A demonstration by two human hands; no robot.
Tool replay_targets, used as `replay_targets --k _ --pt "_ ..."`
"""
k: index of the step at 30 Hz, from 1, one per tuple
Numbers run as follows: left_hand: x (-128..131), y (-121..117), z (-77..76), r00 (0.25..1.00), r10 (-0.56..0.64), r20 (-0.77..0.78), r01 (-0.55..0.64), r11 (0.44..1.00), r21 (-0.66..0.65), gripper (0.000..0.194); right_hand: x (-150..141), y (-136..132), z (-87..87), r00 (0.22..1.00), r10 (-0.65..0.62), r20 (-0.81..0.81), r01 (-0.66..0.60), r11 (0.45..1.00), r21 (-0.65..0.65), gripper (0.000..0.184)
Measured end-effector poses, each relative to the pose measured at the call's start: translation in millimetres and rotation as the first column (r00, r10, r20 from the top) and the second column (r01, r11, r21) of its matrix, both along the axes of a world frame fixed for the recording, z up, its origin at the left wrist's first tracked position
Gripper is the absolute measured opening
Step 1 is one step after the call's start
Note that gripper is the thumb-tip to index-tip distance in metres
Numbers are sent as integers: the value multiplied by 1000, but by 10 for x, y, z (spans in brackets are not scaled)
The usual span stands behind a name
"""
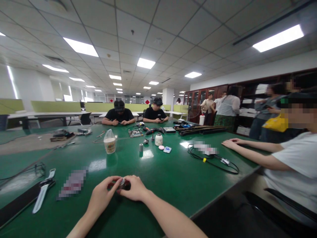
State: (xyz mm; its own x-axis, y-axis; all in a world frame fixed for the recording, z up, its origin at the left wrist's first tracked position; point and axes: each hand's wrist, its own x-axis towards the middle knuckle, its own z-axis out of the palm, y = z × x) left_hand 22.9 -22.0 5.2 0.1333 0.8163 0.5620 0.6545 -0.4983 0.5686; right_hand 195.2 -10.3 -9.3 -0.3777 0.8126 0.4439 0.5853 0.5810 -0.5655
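Observation:
Close in front of me, a small silvery-grey cylinder (pixel 122 183) is held just above or on the green table (pixel 173 185); I cannot tell which. The fingers of my left hand (pixel 105 191) curl round its left side, with the thumb against it. My right hand (pixel 135 187) grips it from the right, thumb and fingers bent. Fingers cover much of the cylinder, so its exact kind does not show. Farther off, another small metal cylinder (pixel 141 148) stands upright on the table.
A bagged cup (pixel 109 142), a white jar (pixel 158 139) and a looped black cable (pixel 213 162) lie beyond my hands. To the left are a white-handled tool (pixel 43 193) and a blurred packet (pixel 73 183). A person's hands (pixel 232 142) rest on the table at right.

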Motion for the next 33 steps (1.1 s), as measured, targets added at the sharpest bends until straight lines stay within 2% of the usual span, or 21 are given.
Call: replay_targets --k 8,14,19,23,27,33 --pt "4 5 -35 1000 -8 -22 7 1000 -28 38 -3 -4 82 999 10 37 -8 999 -32 37" --pt "14 5 -60 1000 -17 -19 17 1000 13 34 -24 -54 160 997 36 -67 -37 999 -17 50" --pt "15 2 -65 999 -32 -16 32 999 6 34 -44 -99 189 992 27 -122 -24 999 21 30" --pt "4 -6 -53 1000 10 -4 -10 1000 13 37 -66 -91 173 989 -14 -146 19 999 36 25" --pt "-17 3 -54 995 93 28 -94 996 15 37 -83 -36 132 984 -80 -159 81 997 -3 22" --pt "-49 42 -82 990 138 28 -138 990 -15 36 -111 54 123 976 -133 -170 126 991 -52 19"
